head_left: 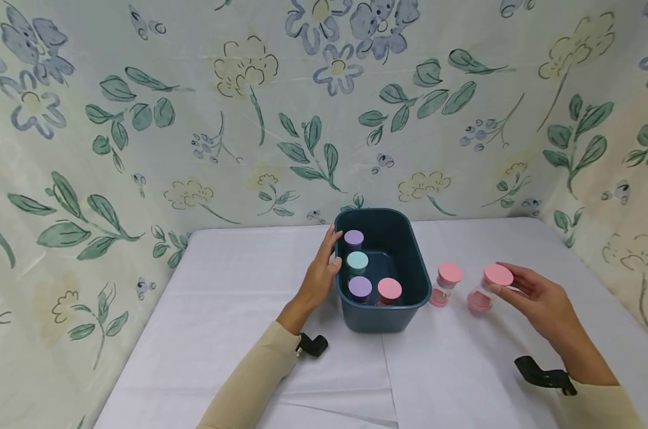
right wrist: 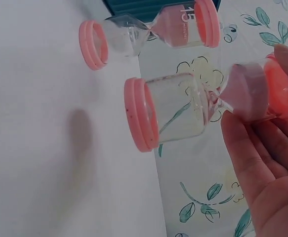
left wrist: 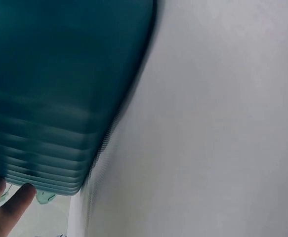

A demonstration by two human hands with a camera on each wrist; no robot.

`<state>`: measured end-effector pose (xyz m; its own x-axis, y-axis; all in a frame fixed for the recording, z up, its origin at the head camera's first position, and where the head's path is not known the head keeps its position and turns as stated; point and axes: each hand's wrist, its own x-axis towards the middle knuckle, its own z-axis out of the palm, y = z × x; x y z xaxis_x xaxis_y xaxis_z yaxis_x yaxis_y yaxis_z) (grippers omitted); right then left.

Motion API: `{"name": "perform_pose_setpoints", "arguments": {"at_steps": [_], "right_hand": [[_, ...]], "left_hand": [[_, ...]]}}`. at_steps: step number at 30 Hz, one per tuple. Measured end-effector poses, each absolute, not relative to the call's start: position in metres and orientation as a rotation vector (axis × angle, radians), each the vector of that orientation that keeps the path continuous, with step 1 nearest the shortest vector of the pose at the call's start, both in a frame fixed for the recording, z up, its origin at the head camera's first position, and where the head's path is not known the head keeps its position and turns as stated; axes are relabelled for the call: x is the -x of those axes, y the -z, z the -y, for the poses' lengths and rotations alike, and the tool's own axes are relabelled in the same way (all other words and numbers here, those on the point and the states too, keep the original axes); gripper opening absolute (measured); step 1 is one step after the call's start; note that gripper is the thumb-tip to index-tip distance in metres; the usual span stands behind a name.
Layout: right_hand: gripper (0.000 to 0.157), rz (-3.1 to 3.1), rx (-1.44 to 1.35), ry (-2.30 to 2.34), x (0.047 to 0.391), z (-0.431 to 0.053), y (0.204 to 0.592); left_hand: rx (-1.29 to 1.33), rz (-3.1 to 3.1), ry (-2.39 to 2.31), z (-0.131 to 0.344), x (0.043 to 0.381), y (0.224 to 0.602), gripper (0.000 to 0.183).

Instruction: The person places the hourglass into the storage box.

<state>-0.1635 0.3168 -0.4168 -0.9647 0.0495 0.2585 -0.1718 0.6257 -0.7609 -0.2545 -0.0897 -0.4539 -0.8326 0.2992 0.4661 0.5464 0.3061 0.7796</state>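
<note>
My right hand (head_left: 543, 301) holds a pink-capped hourglass (head_left: 498, 275) by its top, thumb on one side and fingers on the other. In the right wrist view, pink sand fills much of its upper bulb, and its base is off the table, apart from its shadow. Beside it, a second pink hourglass (head_left: 449, 274) marked 15 minutes stands on the table. My left hand (head_left: 315, 280) rests against the left side of a dark teal bin (head_left: 380, 320), fingertips at the rim. Inside the bin stand a teal-capped hourglass (head_left: 357, 261), a pink-capped one (head_left: 390, 289) and two purple-capped ones (head_left: 360, 287).
A white cloth covers the table (head_left: 238, 286). Floral curtain (head_left: 302, 167) hangs right behind its back edge and along the sides. Black wrist mounts (head_left: 543, 374) stick out from both sleeves. The bin stands between the hands, near the back edge.
</note>
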Motion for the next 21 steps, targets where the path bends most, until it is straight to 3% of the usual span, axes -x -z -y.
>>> {"name": "perform_pose_setpoints", "arguments": {"at_steps": [16,21], "right_hand": [[0.054,2.486,-0.088,-1.293,0.157,-0.317,0.397],[0.051,2.453,-0.129,-1.347,0.157,-0.314,0.391]], "left_hand": [[0.797,2.306,1.550,0.089,0.252,0.452,0.060],[0.814,2.309,1.544,0.089,0.239,0.434,0.060]]}}
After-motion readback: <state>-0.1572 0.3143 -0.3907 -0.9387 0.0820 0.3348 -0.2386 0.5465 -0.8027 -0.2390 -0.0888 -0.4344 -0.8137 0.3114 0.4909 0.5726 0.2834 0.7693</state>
